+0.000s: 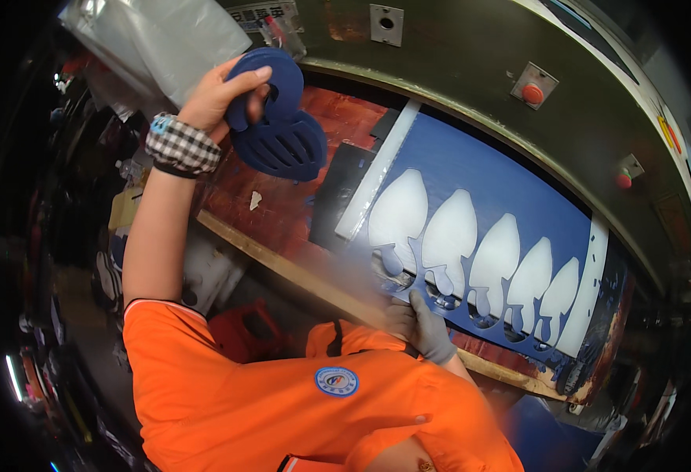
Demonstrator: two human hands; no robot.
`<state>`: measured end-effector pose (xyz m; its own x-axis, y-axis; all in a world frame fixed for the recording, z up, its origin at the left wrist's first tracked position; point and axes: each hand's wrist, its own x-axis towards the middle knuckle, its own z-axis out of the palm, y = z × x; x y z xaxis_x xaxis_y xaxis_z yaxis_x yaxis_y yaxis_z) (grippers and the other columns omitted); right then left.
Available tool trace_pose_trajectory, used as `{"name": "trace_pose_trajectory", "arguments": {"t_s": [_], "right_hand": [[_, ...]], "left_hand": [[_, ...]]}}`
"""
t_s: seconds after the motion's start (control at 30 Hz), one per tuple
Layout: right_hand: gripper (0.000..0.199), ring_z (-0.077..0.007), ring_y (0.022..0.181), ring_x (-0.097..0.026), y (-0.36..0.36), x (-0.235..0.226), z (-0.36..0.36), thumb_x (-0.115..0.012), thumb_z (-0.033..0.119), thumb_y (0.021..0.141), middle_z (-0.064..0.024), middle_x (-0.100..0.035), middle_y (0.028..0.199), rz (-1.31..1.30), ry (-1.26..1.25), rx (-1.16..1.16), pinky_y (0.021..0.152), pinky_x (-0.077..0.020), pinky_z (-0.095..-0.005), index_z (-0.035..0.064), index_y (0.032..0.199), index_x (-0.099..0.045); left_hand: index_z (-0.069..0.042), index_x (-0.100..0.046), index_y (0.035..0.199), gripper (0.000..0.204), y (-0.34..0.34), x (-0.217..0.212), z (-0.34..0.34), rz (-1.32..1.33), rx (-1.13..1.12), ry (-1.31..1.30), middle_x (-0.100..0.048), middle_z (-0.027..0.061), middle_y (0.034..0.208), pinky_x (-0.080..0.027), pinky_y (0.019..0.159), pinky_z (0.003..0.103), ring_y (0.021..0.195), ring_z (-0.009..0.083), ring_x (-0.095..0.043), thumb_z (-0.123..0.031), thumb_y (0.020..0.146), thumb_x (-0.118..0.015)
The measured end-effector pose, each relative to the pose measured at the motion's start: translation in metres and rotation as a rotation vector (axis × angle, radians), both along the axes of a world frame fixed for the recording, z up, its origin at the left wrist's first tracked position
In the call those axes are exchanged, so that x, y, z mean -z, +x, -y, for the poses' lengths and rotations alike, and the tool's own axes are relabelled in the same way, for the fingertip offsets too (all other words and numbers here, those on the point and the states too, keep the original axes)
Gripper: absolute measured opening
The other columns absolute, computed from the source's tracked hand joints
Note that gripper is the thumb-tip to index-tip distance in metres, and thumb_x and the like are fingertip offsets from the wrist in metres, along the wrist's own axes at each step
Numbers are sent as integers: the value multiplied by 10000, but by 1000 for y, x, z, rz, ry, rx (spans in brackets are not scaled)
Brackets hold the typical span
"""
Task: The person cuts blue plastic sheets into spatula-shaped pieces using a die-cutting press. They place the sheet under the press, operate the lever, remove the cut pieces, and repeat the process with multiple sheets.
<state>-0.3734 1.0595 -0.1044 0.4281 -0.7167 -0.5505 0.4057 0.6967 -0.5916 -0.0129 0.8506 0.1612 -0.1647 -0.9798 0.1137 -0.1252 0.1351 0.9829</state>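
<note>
My bare left hand, with a checked band at its wrist, is raised at the upper left. Its thumb and fingers grip a blue foam cut-out, which has a curved top and a slotted lower part. A blue foam sheet lies on the bench to the right, with a row of several holes showing white underneath. Narrow blue tongues hang into the holes' near ends. At the sheet's near edge, my grey-gloved right hand is closed, thumb up, on the sheet's rim. Its curled fingers are partly hidden.
A green machine beam with red push buttons runs along the far side. Pale bars flank the sheet. A dark flat piece lies on the reddish board, whose wooden edge faces me. Clear plastic hangs upper left.
</note>
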Motion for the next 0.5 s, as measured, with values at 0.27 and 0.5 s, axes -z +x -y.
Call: {"name": "trace_pose_trajectory", "arguments": {"t_s": [0.27, 0.5], "right_hand": [[466, -199, 929, -616, -11, 9, -1, -423, 352, 1076, -141, -630, 1076, 212, 88, -21, 844, -491, -298, -57, 1294, -470], [450, -235, 958, -665, -73, 14, -34, -578, 416, 993, -125, -696, 1074, 101, 124, 214, 878, -518, -364, 17, 1193, -626]], "left_hand": [[-63, -623, 877, 192, 68, 27, 36, 196, -567, -139, -528, -33, 691, -344, 492, 234, 534, 52, -424, -208, 903, -746], [-42, -681, 1195, 324, 75, 130, 24, 792, -524, -877, -719, 193, 1077, -553, 801, 316, 900, 216, -720, -164, 898, -725]]}}
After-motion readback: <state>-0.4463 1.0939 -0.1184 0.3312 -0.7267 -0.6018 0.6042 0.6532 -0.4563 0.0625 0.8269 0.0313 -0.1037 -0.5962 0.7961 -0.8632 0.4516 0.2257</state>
